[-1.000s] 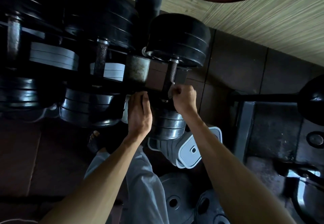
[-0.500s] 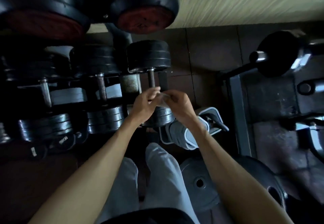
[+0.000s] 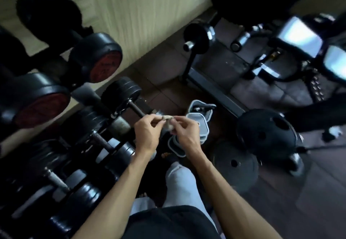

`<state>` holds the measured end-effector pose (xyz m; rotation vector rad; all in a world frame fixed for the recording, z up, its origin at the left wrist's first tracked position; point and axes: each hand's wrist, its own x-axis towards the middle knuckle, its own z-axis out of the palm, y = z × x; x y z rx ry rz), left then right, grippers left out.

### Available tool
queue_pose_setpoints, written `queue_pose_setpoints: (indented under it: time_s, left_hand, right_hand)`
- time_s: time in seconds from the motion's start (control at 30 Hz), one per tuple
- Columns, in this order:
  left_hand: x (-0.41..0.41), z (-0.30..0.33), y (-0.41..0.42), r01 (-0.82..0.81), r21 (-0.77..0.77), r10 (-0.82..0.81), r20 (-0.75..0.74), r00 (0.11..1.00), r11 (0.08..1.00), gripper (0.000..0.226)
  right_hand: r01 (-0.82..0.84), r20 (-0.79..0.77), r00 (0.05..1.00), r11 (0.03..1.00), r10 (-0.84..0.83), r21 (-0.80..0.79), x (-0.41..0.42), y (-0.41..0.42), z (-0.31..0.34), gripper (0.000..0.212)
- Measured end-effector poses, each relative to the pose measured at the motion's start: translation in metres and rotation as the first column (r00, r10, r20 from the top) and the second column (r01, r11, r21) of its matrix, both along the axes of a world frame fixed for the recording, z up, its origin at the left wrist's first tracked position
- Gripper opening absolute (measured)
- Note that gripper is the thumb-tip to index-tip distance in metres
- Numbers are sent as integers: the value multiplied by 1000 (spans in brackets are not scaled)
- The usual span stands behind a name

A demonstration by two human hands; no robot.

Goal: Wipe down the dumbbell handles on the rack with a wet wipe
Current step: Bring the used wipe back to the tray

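Head view: left hand (image 3: 148, 134) and right hand (image 3: 187, 133) both pinch a crumpled, soiled wipe (image 3: 168, 122) between fingertips. Held just off the nearest dumbbell handle (image 3: 135, 108), beside the rack (image 3: 119, 125).

Weight plates (image 3: 234, 162) lie flat beside a bench frame (image 3: 215, 91).

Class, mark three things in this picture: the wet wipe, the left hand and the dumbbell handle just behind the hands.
wet wipe (image 3: 168, 122), head view, on the crumpled middle between the fingers.
left hand (image 3: 147, 135), head view, on the back of the hand.
dumbbell handle (image 3: 136, 109), head view, on the bare bar.
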<state>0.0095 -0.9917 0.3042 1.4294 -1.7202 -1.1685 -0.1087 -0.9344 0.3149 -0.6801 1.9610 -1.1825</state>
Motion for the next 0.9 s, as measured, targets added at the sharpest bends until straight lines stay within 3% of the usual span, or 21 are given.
queue_pose_setpoints:
  time_s: [0.1,0.17,0.27,0.4,0.53,0.67,0.77,0.9]
  left_hand:
    - [16,15,40,270,-102,-272,0,962,957,18]
    - [21,24,65,470,-18,-471,-49,881,882,30]
    - [17,35,114,704,171,-685,-160,711,690,39]
    - [2,33,181,849,282,-837,-203,508,447,41]
    - [-7,24,275,923,318,-940,-188,285,216,34]
    - [3,20,384,983,183,-1000,-12,1,-1,19]
    - [28,10,458,986,99,-980,135,-143,-131,11]
    - [77,-5,549,960,15,-922,275,-273,-280,4]
  right_hand:
    - [155,235,963,985,-134,-73,25,62,22,18]
    - [284,292,923,955,-249,-82,34,102,29,13]
    - [529,361,801,847,-477,-56,45,177,36,19]
    - [720,366,652,693,-664,-25,64,274,33,22]
    - [888,286,436,459,-853,17,98,375,26,4]
    - [964,87,253,258,-964,61,149,471,21,6]
    - [983,-82,159,150,-984,101,191,536,19,7]
    - [985,-198,90,59,-976,161,253,624,6,8]
